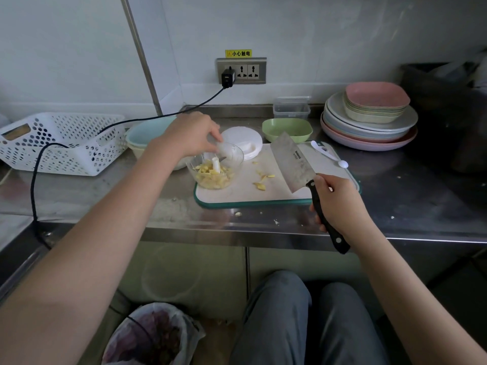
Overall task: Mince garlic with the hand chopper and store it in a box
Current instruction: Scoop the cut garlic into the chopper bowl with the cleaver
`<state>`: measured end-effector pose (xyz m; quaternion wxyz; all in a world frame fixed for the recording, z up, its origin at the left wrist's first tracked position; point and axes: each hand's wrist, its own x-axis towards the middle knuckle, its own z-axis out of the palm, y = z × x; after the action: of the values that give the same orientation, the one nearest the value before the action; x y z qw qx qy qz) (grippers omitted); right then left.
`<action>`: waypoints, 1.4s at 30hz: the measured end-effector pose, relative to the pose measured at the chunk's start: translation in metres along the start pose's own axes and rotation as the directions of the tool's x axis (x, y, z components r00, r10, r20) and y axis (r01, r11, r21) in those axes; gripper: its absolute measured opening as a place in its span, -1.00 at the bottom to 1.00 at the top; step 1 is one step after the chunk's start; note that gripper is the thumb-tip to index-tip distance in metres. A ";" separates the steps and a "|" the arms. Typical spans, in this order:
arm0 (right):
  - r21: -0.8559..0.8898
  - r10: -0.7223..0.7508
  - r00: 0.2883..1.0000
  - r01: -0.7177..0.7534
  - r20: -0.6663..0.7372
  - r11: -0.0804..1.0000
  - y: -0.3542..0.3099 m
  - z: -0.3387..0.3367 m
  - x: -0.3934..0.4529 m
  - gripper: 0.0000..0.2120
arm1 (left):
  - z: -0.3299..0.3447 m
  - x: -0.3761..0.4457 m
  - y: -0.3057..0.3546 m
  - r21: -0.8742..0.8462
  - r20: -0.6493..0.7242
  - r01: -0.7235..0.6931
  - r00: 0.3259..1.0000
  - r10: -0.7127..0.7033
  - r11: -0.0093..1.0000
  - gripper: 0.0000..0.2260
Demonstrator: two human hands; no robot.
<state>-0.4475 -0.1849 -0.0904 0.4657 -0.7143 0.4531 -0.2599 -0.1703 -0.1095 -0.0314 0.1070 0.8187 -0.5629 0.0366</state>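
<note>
While the clear chopper bowl (214,171) stands on the left end of the white cutting board (266,189), it holds pale yellow garlic pieces (213,177) heaped around a white centre post (216,164). A few more garlic scraps (262,180) lie loose on the board just right of the bowl. The left hand (191,135) hovers over the bowl's rear rim, its grip pinching something pale that is too blurred to name. The chopper's white lid (243,142) lies behind the bowl, overlapping the board's far edge. The right hand (340,201) curls its grip round the black handle of a cleaver (292,164), blade tilted above the board's right half. A white spoon (329,155) rests at the far right corner. Farther back on the steel worktop (395,196) sit a green bowl (287,129), a clear storage box (291,108) and stacked plates (369,119); a white perforated basket (60,142) stands at the left.
</note>
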 end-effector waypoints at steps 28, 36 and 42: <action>0.052 0.119 0.988 -0.125 0.101 0.991 0.017 0.013 -0.003 -0.72 | 0.118 -0.036 0.090 -0.458 -0.233 0.099 0.946 -0.227 0.884 -0.76; 0.096 0.111 0.985 -0.124 0.132 0.988 0.020 0.009 -0.009 -0.72 | 0.123 -0.023 0.095 -0.464 -0.220 0.139 0.939 -0.265 0.875 -0.78; 0.097 0.109 0.984 -0.123 0.139 0.988 0.021 0.015 -0.010 -0.70 | 0.122 -0.013 0.090 -0.408 -0.135 0.163 0.962 -0.236 0.898 -0.80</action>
<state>-0.4487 -0.1729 -0.1158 0.5462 -0.6770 0.4475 -0.2076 -0.2665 -0.1548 -0.1405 0.3229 0.8273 -0.4595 -0.0141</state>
